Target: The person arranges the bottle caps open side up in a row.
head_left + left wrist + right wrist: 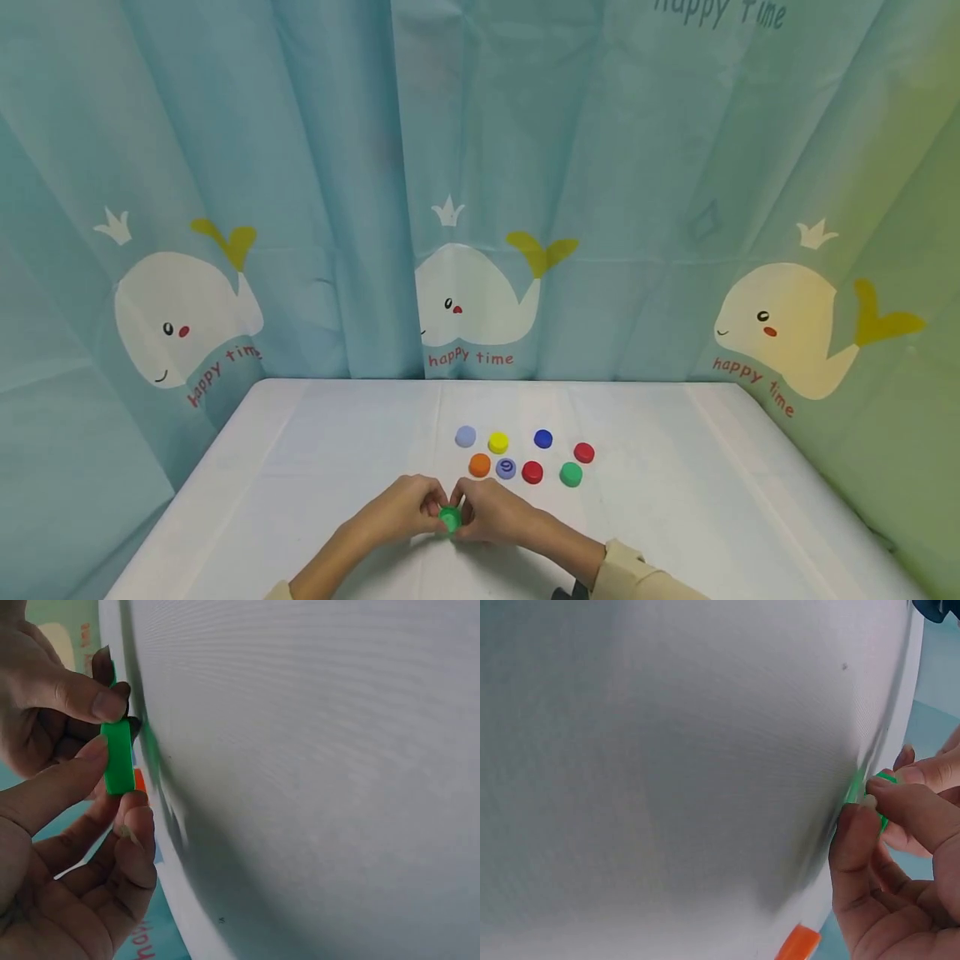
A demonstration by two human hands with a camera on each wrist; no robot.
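Observation:
A bright green bottle cap (450, 519) is pinched between both hands just above the white table. In the head view my left hand (408, 510) grips its left side, and my right hand (491, 512) grips the right. The left wrist view shows the green cap (118, 759) edge-on, with thumb and fingertips of the left hand (82, 862) against it. Most of the cap is hidden behind fingers of the right hand (900, 847) in the right wrist view. Beyond the hands lie an orange cap (480, 465), a swirl-marked lilac cap (506, 468) and a red cap (532, 472).
Farther back are a plain lilac cap (466, 436), a yellow cap (498, 442) and a blue cap (543, 438). Another red cap (584, 452) and a darker green cap (572, 474) lie right. A whale-print curtain (337, 208) hangs behind the white table (675, 500).

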